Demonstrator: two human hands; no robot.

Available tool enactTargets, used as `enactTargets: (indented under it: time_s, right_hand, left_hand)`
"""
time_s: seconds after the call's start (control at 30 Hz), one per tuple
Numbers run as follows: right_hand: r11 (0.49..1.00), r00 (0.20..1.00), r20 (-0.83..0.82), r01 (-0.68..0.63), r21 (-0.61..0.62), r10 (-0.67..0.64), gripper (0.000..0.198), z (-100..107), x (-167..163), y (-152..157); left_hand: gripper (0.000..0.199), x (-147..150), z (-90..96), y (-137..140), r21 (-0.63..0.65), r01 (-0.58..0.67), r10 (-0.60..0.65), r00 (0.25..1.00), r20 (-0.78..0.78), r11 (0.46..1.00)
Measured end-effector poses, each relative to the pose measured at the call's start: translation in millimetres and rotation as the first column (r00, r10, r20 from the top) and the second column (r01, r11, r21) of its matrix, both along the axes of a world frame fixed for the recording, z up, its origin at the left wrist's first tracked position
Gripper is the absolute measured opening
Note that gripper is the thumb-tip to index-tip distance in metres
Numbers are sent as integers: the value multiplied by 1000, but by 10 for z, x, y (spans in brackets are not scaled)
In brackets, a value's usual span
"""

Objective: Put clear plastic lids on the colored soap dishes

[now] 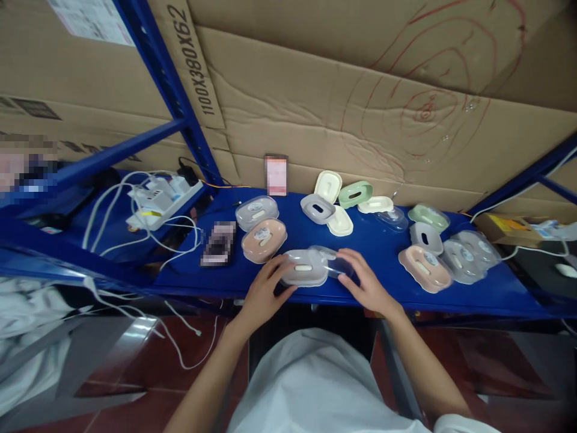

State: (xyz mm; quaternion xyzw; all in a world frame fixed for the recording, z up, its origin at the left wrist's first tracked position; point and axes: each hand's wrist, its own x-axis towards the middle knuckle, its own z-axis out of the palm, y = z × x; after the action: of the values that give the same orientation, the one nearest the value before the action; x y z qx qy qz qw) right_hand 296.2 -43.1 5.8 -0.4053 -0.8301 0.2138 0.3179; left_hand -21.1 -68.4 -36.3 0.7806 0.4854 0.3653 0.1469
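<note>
Near the front edge of the blue table, a grey oval soap dish (309, 277) with a cream slot piece in its middle lies under my hands. My left hand (265, 290) grips its left end between thumb and fingers. A clear plastic lid (339, 266) is pinched in my right hand (364, 281), its left part overlapping the dish's right end. Whether lid and dish touch I cannot tell. Just beyond my left hand sit a peach soap dish (264, 240) and a grey one (257, 213), both lidded and labelled.
Loose grey (311, 211), green (350, 191) and cream (327, 183) soap dish parts lie at the back, beside a clear lid (393, 220). Several lidded dishes, including a peach one (419, 275), stand right. A phone (276, 175) leans on the cardboard; cables and a power strip (166, 207) are left.
</note>
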Motion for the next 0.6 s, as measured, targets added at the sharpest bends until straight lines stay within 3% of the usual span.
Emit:
enactTargets:
  time_s: [0.1, 0.23, 0.6]
  right_hand:
    - [982, 979, 70, -191, 14, 189, 48, 18, -219, 4]
    - [941, 944, 177, -306, 147, 280, 50, -67, -458, 83]
    - [921, 938, 309, -250, 297, 155, 69, -223, -374, 144]
  left_hand:
    - [73, -43, 55, 39, -127, 27, -18, 998, 67, 991]
    - [73, -89, 83, 71, -174, 100, -82, 991, 106, 980]
    - [68, -39, 10, 76, -198, 72, -55, 995, 88, 978]
